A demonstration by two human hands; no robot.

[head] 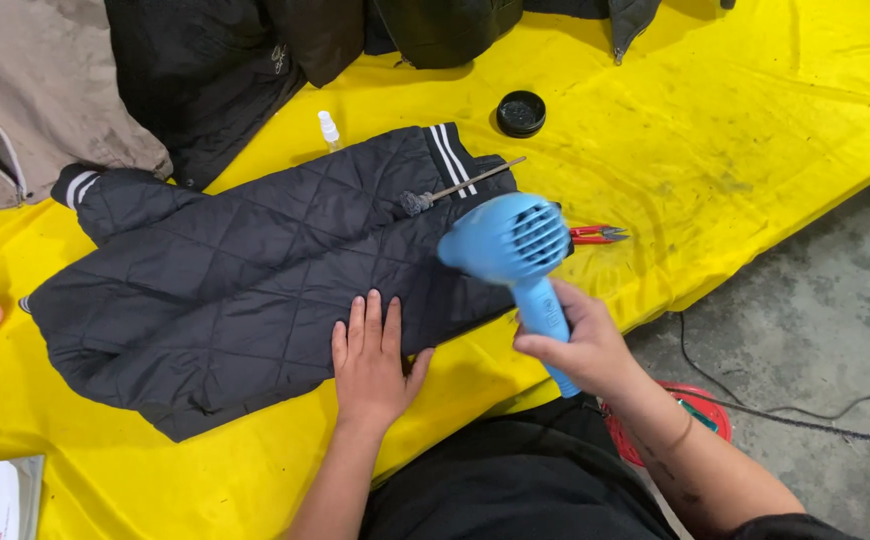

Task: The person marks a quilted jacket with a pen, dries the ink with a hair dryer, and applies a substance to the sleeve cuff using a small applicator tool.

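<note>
Right hand clamped on light-blue plastic hair dryer | left hand flat, fingers together, pressing dark quilted jacket near yellow table cover's front edge | best keep fabric taut, nozzle close

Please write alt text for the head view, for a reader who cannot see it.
The right hand holds a blue hair dryer over a dark quilted jacket while the left hand lies flat on its hem. The jacket lies on a yellow sheet, with a brush, spray bottle, black tin and red snips nearby.
</note>
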